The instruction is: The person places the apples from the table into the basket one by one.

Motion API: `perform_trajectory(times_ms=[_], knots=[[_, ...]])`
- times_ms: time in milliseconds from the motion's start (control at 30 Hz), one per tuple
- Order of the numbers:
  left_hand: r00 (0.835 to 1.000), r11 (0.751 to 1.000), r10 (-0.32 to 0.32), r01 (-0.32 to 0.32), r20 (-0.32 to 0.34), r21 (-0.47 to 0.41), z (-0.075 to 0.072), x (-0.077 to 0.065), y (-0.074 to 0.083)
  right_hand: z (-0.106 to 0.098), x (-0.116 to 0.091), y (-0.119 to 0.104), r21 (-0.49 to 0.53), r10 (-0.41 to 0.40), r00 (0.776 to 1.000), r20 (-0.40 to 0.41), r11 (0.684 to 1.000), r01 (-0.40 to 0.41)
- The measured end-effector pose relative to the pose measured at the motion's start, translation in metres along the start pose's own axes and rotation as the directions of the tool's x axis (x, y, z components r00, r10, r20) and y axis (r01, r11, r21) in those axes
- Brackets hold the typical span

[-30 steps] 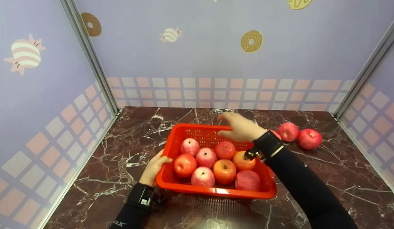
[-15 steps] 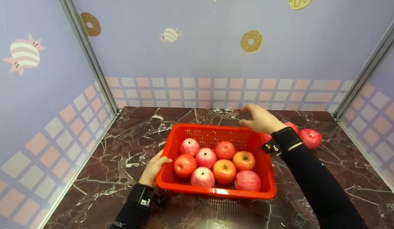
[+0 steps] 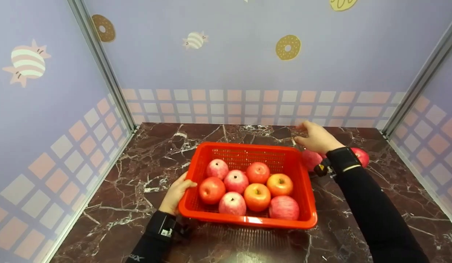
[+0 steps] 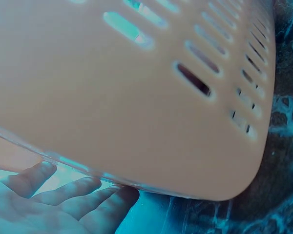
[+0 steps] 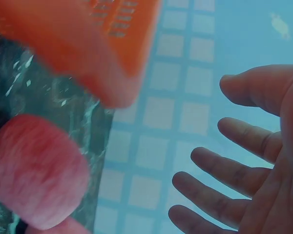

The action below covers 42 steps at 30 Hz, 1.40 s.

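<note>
A red plastic basket (image 3: 244, 220) with slotted walls holds several apples (image 3: 235, 181), some pink-red and some orange-yellow. At its left end my left hand (image 3: 176, 194) grips the rim, thumb over the edge; the left wrist view shows the fingers (image 4: 110, 202) against the outside of the basket. Beyond the basket's back right corner, my right hand (image 3: 315, 138) hovers with spread fingers and nothing in it. A loose red apple (image 3: 311, 159) lies below it, close to the basket's right wall; in the right wrist view this area shows a blurred pink apple (image 5: 39, 170).
Another red apple (image 3: 362, 156) sits farther right, partly hidden by the right wrist. Everything stands on a dark red marbled tabletop (image 3: 138, 182). Patterned panels (image 3: 226, 65) enclose the table at the back and both sides.
My right hand, empty throughout, has moved right from over the basket's back edge to above the loose apples, covering part of them. The left hand and basket have stayed in place.
</note>
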<state>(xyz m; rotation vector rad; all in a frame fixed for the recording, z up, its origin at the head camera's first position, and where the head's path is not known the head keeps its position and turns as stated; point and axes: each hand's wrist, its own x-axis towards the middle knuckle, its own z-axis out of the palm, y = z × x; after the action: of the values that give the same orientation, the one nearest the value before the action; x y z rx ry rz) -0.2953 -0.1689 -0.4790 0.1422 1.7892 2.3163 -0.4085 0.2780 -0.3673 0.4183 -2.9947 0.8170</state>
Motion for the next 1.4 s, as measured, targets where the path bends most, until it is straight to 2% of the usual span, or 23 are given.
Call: perform_trajectory(times_ms=[367,633,1000,1400], knots=[[0.999,0.999,-0.005,0.006,-0.032,0.034,-0.001,0.0,0.0,0.014,-0.002,0.031,-0.092,0.081,0.995,0.06,0.993,-0.075],[1.0,1.0,0.008,-0.008,-0.019,0.03,-0.001,0.001,-0.001,0.025,-0.004,0.045,-0.131,0.026,0.996,0.081,0.991,-0.015],[1.0,0.999,-0.004,0.005,-0.022,0.038,-0.001,0.001,0.0,0.039,-0.003,0.054,-0.173,0.027,0.995,0.095,0.985,-0.01],[0.999,0.999,-0.008,0.009,-0.031,0.034,-0.002,0.001,-0.001,0.052,-0.005,0.056,-0.214,0.089,0.991,0.1,0.975,-0.066]])
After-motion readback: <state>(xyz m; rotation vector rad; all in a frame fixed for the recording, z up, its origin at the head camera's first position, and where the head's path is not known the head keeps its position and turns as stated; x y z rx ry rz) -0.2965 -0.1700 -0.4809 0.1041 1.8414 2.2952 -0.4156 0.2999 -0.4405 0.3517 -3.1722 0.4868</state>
